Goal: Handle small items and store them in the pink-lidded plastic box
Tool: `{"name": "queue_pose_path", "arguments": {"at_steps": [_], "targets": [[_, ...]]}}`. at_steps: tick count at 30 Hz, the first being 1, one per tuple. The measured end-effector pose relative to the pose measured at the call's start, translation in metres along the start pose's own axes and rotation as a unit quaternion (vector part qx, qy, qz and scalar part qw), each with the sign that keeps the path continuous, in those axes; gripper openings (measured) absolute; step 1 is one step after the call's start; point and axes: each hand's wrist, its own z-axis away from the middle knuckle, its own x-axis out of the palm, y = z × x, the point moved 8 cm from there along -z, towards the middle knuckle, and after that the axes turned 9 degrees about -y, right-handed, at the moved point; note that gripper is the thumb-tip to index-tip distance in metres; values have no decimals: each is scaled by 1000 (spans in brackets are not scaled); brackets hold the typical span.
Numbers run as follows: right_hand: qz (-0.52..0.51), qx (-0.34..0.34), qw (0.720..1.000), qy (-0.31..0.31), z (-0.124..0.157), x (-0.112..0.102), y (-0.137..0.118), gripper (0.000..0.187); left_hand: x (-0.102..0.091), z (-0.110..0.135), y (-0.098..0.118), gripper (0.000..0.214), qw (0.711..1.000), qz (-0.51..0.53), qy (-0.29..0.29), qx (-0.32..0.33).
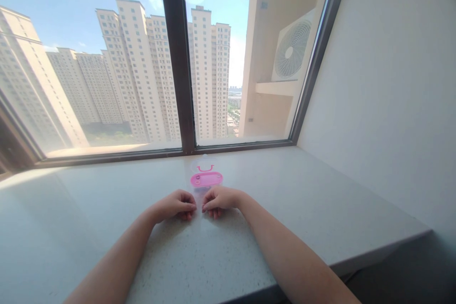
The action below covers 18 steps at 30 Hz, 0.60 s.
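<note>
My left hand (pixel 182 205) rests low over the pale countertop, thumb and fingertips pinched together. Facing it, my right hand (pixel 216 200) is curled the same way, with a small gap between the two. Whatever the fingertips hold, if anything, is too small or too clear to make out. Just beyond both hands stands a small plastic box (pixel 207 180) with a pink rim and clear sides. Its transparent lid with a pink handle (pixel 205 168) seems raised at the back. A few tiny ring-like items (pixel 198 178) show at its left end; their kind is unclear.
The speckled stone countertop (pixel 199 266) ends at a front edge on the lower right. A dark-framed window (pixel 187 104) runs along the back, with tall buildings and an air-conditioner unit (pixel 292 50) outside. A white wall (pixel 384 95) borders the right side.
</note>
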Motion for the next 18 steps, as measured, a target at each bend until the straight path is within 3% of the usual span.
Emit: {"name": "queue_pose_path", "arguments": {"at_steps": [18], "targets": [[4,12,1000,4,1,0,0,18,0,1,-1,37,1000,-12,9,-6]]}}
